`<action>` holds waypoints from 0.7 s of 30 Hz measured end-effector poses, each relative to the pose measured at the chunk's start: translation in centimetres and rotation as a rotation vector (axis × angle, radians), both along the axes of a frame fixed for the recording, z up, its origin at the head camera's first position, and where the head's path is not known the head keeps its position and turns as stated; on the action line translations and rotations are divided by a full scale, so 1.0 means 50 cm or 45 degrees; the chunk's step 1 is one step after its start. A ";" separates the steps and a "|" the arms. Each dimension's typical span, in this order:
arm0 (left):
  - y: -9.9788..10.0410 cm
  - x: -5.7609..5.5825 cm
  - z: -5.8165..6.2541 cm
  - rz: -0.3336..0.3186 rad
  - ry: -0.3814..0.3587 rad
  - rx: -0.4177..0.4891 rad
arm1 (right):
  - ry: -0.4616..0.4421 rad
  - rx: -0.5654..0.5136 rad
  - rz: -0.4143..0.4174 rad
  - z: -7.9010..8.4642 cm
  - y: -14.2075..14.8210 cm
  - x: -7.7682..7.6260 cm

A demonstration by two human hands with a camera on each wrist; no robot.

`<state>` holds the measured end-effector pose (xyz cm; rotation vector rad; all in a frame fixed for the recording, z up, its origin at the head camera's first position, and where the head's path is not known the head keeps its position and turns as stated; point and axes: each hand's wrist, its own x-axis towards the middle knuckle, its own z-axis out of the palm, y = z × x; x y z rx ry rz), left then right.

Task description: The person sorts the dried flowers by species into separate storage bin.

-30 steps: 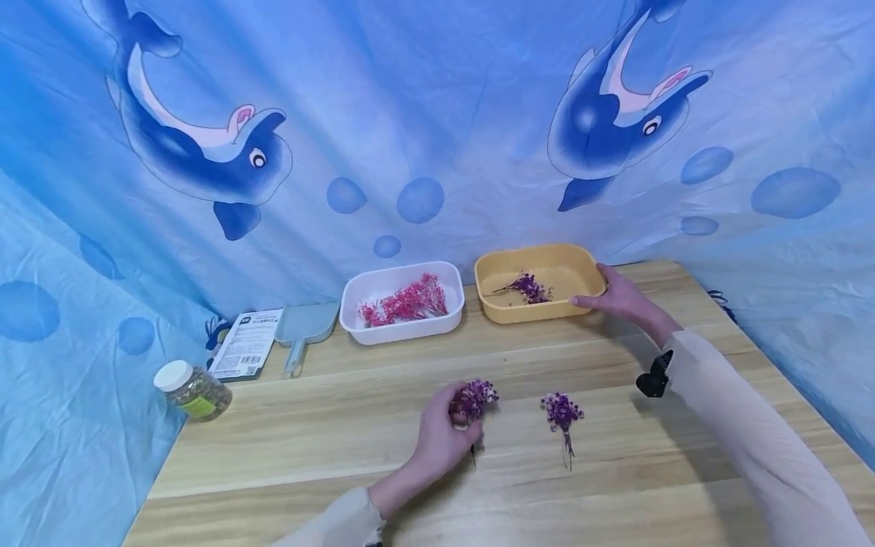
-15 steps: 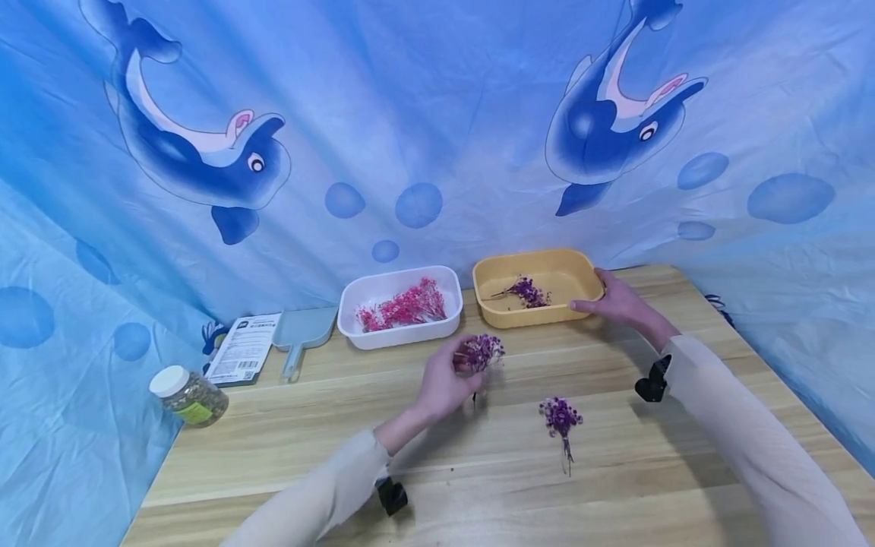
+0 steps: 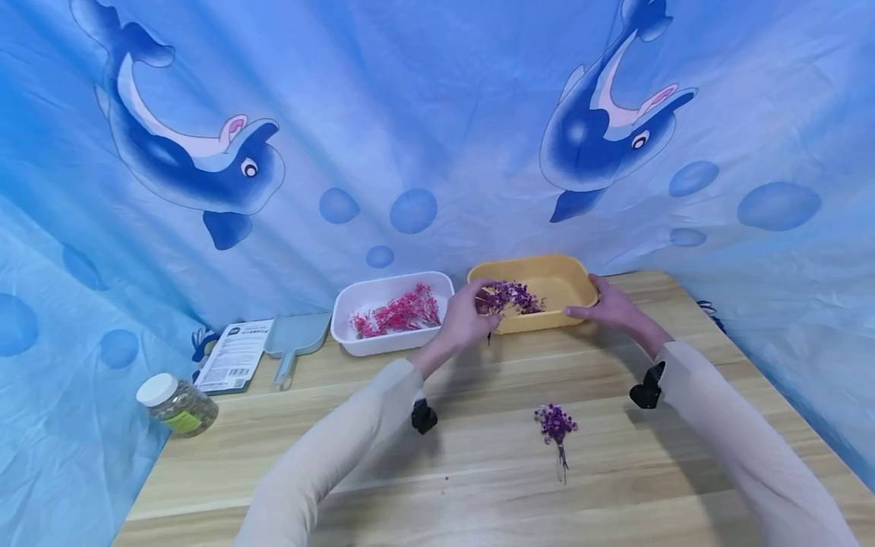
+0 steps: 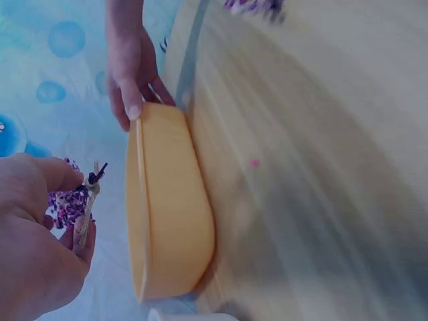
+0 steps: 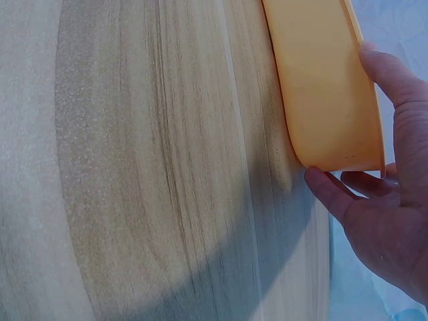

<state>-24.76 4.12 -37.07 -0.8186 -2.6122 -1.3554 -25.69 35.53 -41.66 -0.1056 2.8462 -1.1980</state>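
My left hand (image 3: 463, 319) pinches a small bunch of purple dried flowers (image 4: 67, 206) over the left end of a yellow plastic bin (image 3: 540, 322). Dark stems and a pale tie show at its lower end in the left wrist view. Other purple dried flowers (image 3: 529, 301) lie inside the bin, partly overlapped by the held bunch in the head view. At the bin's right end, my right hand (image 3: 611, 309) grips the corner, thumb on the rim and fingers against the outer wall (image 5: 334, 100). A second tied purple bunch (image 3: 556, 424) lies on the table nearer me.
Left of the yellow bin stands a white bin (image 3: 393, 346) with pink dried flowers (image 3: 403, 311). Further left are a light blue dustpan (image 3: 298, 334), a printed packet (image 3: 235, 355) and a white-lidded jar (image 3: 179, 406) near the table's left edge. A dolphin-print curtain (image 3: 424, 137) hangs behind.
My left hand has lifted its purple bunch from the middle of the table and carried it up and away to the yellow bin. My right hand has kept its grip on the bin.
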 end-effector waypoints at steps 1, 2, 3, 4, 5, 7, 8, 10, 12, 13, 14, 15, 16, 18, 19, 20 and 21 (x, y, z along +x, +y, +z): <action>0.010 -0.008 0.002 -0.002 0.010 -0.012 | 0.003 0.002 -0.002 0.000 0.000 0.001; 0.020 -0.017 0.003 -0.003 0.014 -0.022 | 0.008 0.003 -0.002 0.000 0.000 0.002; 0.031 -0.024 0.003 -0.001 0.019 -0.033 | 0.012 0.000 -0.004 0.000 0.000 0.002; 0.041 -0.031 0.003 0.002 0.024 -0.044 | 0.019 0.001 -0.004 0.000 0.001 0.003; 0.051 -0.038 0.003 0.007 0.024 -0.052 | 0.024 -0.003 -0.005 -0.001 0.001 0.003; 0.072 -0.050 0.002 0.021 0.015 -0.071 | 0.029 -0.002 -0.006 -0.002 0.002 0.003; 0.082 -0.056 0.001 0.029 0.007 -0.078 | 0.031 -0.004 -0.006 -0.003 0.002 0.003; 0.103 -0.068 0.000 0.052 -0.014 -0.079 | 0.041 0.001 -0.001 -0.005 0.003 0.002; 0.123 -0.077 -0.001 0.085 -0.037 -0.078 | 0.042 0.000 0.005 -0.006 0.002 0.002; 0.134 -0.080 -0.002 0.104 -0.044 -0.077 | 0.046 -0.003 0.008 -0.006 0.002 0.002; 0.144 -0.083 -0.003 0.114 -0.058 -0.062 | 0.050 -0.001 0.007 -0.007 0.002 0.002; 0.155 -0.086 -0.004 0.130 -0.071 -0.052 | 0.054 -0.005 0.008 -0.007 0.002 0.002; 0.165 -0.089 -0.005 0.146 -0.078 -0.050 | 0.052 -0.012 0.005 -0.007 0.002 0.003; 0.183 -0.095 -0.007 0.166 -0.087 -0.040 | 0.050 -0.017 0.001 -0.007 0.001 0.004; 0.191 -0.098 -0.009 0.171 -0.088 -0.038 | 0.053 -0.016 -0.002 -0.007 0.001 0.005; 0.199 -0.102 -0.012 0.174 -0.089 -0.029 | 0.054 -0.011 -0.006 -0.008 0.001 0.005; 0.206 -0.105 -0.014 0.179 -0.089 -0.031 | 0.053 -0.010 -0.007 -0.008 0.001 0.005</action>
